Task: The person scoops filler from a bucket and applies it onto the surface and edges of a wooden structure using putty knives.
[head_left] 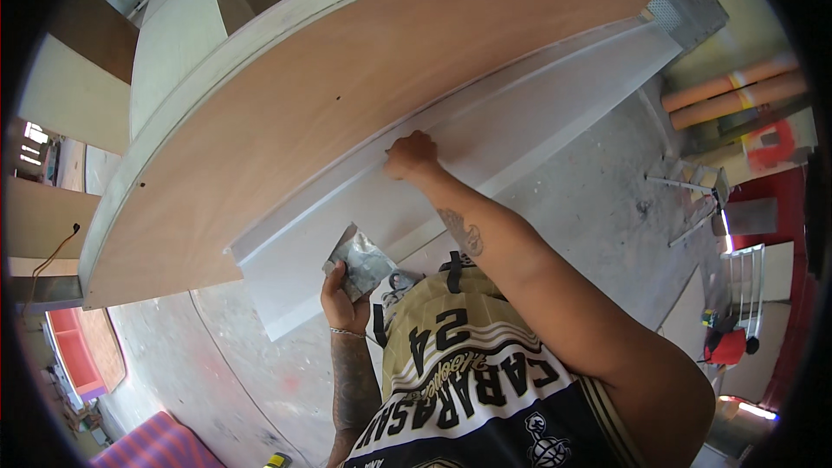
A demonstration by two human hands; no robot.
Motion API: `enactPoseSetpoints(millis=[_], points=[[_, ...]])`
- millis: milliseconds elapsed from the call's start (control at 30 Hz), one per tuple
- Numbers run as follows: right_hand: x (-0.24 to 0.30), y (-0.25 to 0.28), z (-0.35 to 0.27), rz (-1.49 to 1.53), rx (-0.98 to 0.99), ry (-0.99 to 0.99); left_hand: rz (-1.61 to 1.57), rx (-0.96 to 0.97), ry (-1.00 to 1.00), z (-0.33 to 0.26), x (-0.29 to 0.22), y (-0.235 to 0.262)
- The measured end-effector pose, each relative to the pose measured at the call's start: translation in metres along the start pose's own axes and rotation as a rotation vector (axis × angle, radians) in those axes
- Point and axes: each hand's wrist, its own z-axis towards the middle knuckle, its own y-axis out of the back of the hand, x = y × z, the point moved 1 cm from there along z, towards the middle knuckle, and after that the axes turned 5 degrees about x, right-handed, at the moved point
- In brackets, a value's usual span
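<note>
My left hand grips a silvery, smeared flat plate by its lower left edge, thumb on its face. My right hand is closed, fingers curled, at the seam between a large curved wood panel and a long white strip. Whether anything small sits inside those fingers is hidden. The bare brownish panel has a few dark holes and a pale rounded rim. The white strip runs along the panel's near edge, smooth and slightly see-through, and my right forearm reaches across it.
Grey stained floor lies beyond the strip. Rolled orange tubes and a small metal stand are at the right. A pink box and a striped purple piece are at lower left. A cord hangs at far left.
</note>
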Motion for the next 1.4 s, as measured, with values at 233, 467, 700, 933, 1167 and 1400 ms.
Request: enactPoseSetpoints(millis=[233, 467, 700, 933, 1167, 1400], points=[[-0.001, -0.014, -0.06, 0.183, 0.146, 0.777, -0.125, -0.094, 0.003, 0.008, 0.008, -0.002], [-0.059, 0.01, -0.164, 0.427, -0.167, 1.286, -0.135, 0.08, 0.178, 0.018, -0.005, -0.055], [-0.243, 0.092, -0.005, -0.04, -0.351, 0.326, -0.182, 0.114, -0.019, 0.022, -0.012, -0.09], [-0.417, 0.152, 0.141, -0.126, -0.283, -0.294, -0.085, 0.012, 0.08, 0.029, 0.01, -0.097], [-0.265, 0.127, 0.116, -0.025, -0.188, -0.308, -0.078, -0.049, 0.03, 0.015, 0.011, -0.063], [-0.172, 0.084, 0.08, -0.133, -0.146, -0.187, -0.101, -0.081, 0.086, 0.02, 0.006, -0.053]])
